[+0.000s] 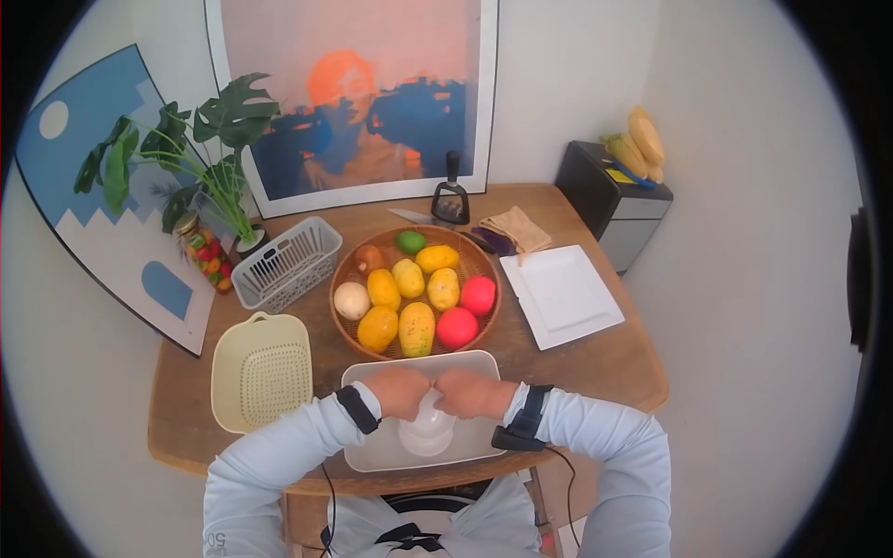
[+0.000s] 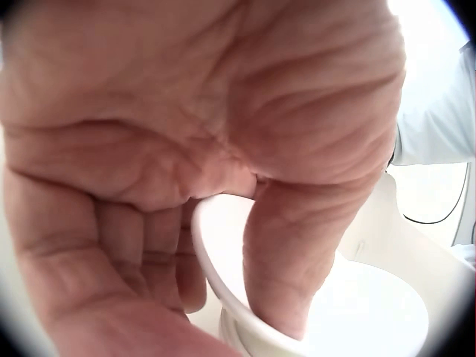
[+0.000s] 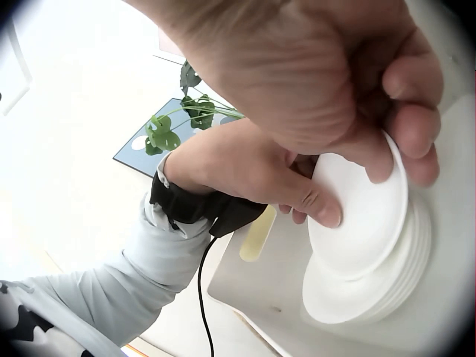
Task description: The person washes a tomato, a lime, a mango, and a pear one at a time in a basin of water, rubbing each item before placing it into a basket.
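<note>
My left hand (image 1: 398,392) and right hand (image 1: 468,392) meet over a pale rectangular tub (image 1: 372,453) at the table's front. Together they pinch the rim of one small white plate (image 3: 361,223), which is tilted up. Below it in the tub, the right wrist view shows a stack of similar plates (image 3: 418,271). The left thumb (image 2: 286,260) lies over the plate's inner face, with the other fingers behind the rim. On the other side, the right thumb presses the inner face while the fingers curl behind.
Just beyond the tub stands a round wicker basket (image 1: 495,312) of fruit and vegetables. A cream colander (image 1: 228,372) and grey basket (image 1: 293,279) are on the left. To the right lies a white square plate (image 1: 567,293); a grater (image 1: 450,200) and folded cloth (image 1: 517,228) sit behind.
</note>
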Tool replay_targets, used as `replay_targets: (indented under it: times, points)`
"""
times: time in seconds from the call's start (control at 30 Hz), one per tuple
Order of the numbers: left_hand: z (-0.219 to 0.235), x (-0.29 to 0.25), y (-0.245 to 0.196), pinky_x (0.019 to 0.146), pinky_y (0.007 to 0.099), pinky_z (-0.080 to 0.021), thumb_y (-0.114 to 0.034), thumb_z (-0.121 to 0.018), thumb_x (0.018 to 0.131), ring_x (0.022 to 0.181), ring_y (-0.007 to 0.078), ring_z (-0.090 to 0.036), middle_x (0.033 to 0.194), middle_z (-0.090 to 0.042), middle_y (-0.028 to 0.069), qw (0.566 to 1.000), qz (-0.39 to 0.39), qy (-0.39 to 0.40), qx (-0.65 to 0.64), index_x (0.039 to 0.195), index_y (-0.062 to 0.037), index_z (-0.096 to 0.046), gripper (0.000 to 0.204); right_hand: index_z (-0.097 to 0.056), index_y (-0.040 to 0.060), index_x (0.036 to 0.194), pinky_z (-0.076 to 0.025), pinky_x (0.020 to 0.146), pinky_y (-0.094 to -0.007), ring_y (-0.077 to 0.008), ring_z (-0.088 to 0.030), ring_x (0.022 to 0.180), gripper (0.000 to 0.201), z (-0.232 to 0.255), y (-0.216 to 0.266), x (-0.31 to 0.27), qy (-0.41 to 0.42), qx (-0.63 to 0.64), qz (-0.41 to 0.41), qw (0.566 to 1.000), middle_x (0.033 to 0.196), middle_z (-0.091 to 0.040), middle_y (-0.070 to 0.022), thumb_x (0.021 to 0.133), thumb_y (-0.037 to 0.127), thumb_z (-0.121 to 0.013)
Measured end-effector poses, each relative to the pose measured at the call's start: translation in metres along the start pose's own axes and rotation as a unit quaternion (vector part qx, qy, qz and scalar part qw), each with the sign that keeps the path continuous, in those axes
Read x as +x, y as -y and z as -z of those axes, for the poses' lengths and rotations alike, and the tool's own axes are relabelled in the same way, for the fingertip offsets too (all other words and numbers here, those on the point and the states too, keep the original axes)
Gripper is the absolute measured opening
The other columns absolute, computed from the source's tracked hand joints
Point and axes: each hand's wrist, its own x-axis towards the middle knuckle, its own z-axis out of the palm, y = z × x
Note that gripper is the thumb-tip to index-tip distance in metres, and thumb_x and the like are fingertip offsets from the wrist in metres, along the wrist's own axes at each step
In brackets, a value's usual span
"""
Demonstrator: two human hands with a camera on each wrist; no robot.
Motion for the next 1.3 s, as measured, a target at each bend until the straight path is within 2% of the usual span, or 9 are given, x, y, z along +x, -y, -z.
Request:
replay_targets:
  times: [0.1, 0.2, 0.3, 0.33, 0.53, 0.93, 1.03, 1.13, 1.3]
  points:
    - [-0.002, 0.003, 0.004, 0.074, 0.0456, -0.052, -0.012, -0.071, 0.068, 0.082, 0.0407, -0.065, 0.084, -0.067, 0.0225, 0.999, 0.039, 0.019, 0.015, 0.088, 0.0009, -0.07, 0.023, -0.069, -0.0038, 0.087, -0.054, 0.068, -0.0454, -0.0373, -0.068, 0.075, 0.021, -0.014, -0.018, 0.011, -0.115, -0.138, 0.117, 0.977, 0.078, -0.068, -0.0214, 0.084, 0.016, -0.063]
    - [0.004, 0.005, 0.01, 0.076, 0.046, -0.052, -0.018, -0.074, 0.07, 0.083, 0.0402, -0.065, 0.085, -0.068, 0.022, 0.997, 0.033, 0.063, 0.014, 0.09, 0.0008, -0.07, 0.028, -0.07, -0.0017, 0.083, -0.052, 0.074, -0.0479, -0.0415, -0.066, 0.084, 0.016, 0.0, -0.005, -0.005, -0.101, -0.156, 0.054, 0.981, 0.084, -0.068, -0.0221, 0.08, 0.013, -0.064]
    - [0.0, -0.003, 0.017, 0.075, 0.0466, -0.052, -0.023, -0.076, 0.07, 0.084, 0.0385, -0.067, 0.085, -0.069, 0.0195, 0.999, 0.007, 0.033, 0.002, 0.089, -0.0011, -0.071, 0.03, -0.069, -0.0018, 0.077, -0.053, 0.072, -0.0473, -0.0402, -0.066, 0.08, 0.013, 0.015, 0.001, -0.034, -0.209, -0.163, 0.099, 0.959, 0.079, -0.067, -0.021, 0.073, 0.007, -0.061]
    - [-0.003, -0.007, 0.017, 0.075, 0.0468, -0.052, -0.024, -0.076, 0.07, 0.084, 0.0378, -0.067, 0.084, -0.069, 0.0184, 1.0, 0.0, 0.006, -0.003, 0.089, -0.002, -0.072, 0.03, -0.069, -0.0012, 0.076, -0.053, 0.072, -0.0473, -0.04, -0.067, 0.079, 0.012, 0.02, 0.004, -0.04, -0.214, -0.173, 0.087, 0.957, 0.079, -0.067, -0.0208, 0.073, 0.007, -0.061]
    - [-0.004, 0.009, -0.007, 0.076, 0.0467, -0.052, -0.034, -0.082, 0.067, 0.085, 0.0363, -0.068, 0.087, -0.071, 0.0158, 0.994, 0.016, 0.093, 0.052, 0.092, -0.0052, -0.074, 0.038, -0.07, 0.002, 0.074, -0.054, 0.069, -0.0472, -0.0374, -0.068, 0.077, 0.01, 0.011, -0.003, -0.043, -0.208, -0.236, 0.064, 0.947, 0.078, -0.067, -0.0192, 0.073, 0.007, -0.061]
    - [-0.002, 0.018, 0.01, 0.075, 0.0463, -0.052, -0.028, -0.077, 0.072, 0.084, 0.0375, -0.066, 0.085, -0.069, 0.0176, 0.992, -0.014, 0.109, 0.056, 0.086, -0.0032, -0.072, 0.029, -0.07, 0.0027, 0.074, -0.053, 0.069, -0.0462, -0.0376, -0.067, 0.076, 0.013, -0.004, -0.018, -0.022, -0.184, -0.228, 0.145, 0.945, 0.077, -0.067, -0.0181, 0.077, 0.008, -0.058]
    - [-0.004, 0.014, 0.013, 0.074, 0.0465, -0.051, -0.027, -0.074, 0.073, 0.082, 0.0374, -0.065, 0.084, -0.068, 0.0172, 0.994, -0.008, 0.093, 0.061, 0.084, -0.003, -0.072, 0.026, -0.07, 0.0023, 0.077, -0.053, 0.069, -0.0463, -0.0382, -0.067, 0.078, 0.012, -0.003, -0.015, -0.023, -0.183, -0.215, 0.116, 0.952, 0.079, -0.068, -0.0182, 0.076, 0.006, -0.059]
    - [-0.006, 0.012, 0.016, 0.072, 0.0466, -0.051, -0.022, -0.072, 0.072, 0.08, 0.0382, -0.065, 0.083, -0.068, 0.0177, 0.995, 0.0, 0.082, 0.053, 0.084, -0.0022, -0.071, 0.023, -0.07, 0.0022, 0.079, -0.053, 0.069, -0.0469, -0.0376, -0.067, 0.08, 0.011, -0.003, -0.006, -0.024, -0.272, -0.231, 0.17, 0.919, 0.083, -0.069, -0.0179, 0.077, 0.009, -0.062]
    - [-0.001, 0.013, 0.014, 0.067, 0.0461, -0.05, -0.016, -0.069, 0.07, 0.073, 0.04, -0.063, 0.078, -0.066, 0.0207, 0.996, -0.014, 0.081, 0.026, 0.083, -0.0005, -0.07, 0.021, -0.067, -0.0016, 0.1, -0.051, 0.079, -0.0466, -0.0383, -0.066, 0.091, 0.037, 0.004, 0.024, -0.023, -0.07, -0.146, 0.114, 0.98, 0.093, -0.069, -0.0216, 0.081, 0.029, -0.072]
